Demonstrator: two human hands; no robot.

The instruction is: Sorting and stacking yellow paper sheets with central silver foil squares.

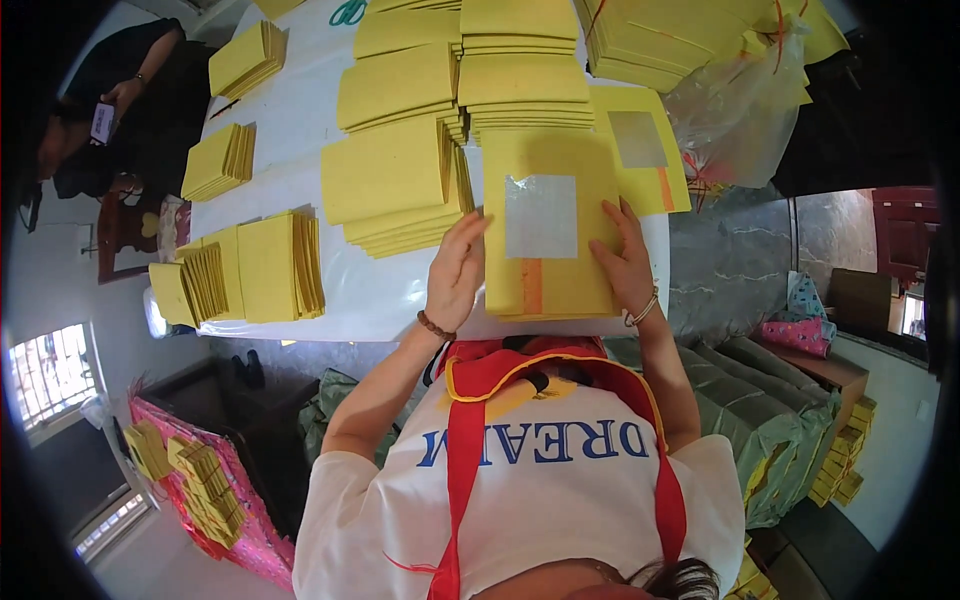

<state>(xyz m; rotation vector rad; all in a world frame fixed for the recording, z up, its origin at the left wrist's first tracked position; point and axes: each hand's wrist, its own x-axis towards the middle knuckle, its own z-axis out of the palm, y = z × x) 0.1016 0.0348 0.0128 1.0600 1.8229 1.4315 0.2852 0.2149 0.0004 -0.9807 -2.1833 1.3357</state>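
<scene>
In front of me, near the table's front edge, lies a stack of yellow joss paper (551,290). Its top sheet bears a silvery square and an orange stripe below it. My left hand (458,272) presses along the stack's left edge, fingers long and close together. On the right edge is my right hand (628,262), thumb and fingertips resting over the border of the top sheet. Between them the two hands hold the stack; the undersides of the fingers are hidden. Another yellow sheet (668,190) with a silvery square sticks out behind the stack to the right.
Folded yellow paper bundles (385,175) stand in rows beyond and left of my hands. More bundles (280,268) line the left side of the white-covered table (375,290). A clear plastic bag (745,115) hangs at the far right. Another person's hand (122,95) holds a small box at far left.
</scene>
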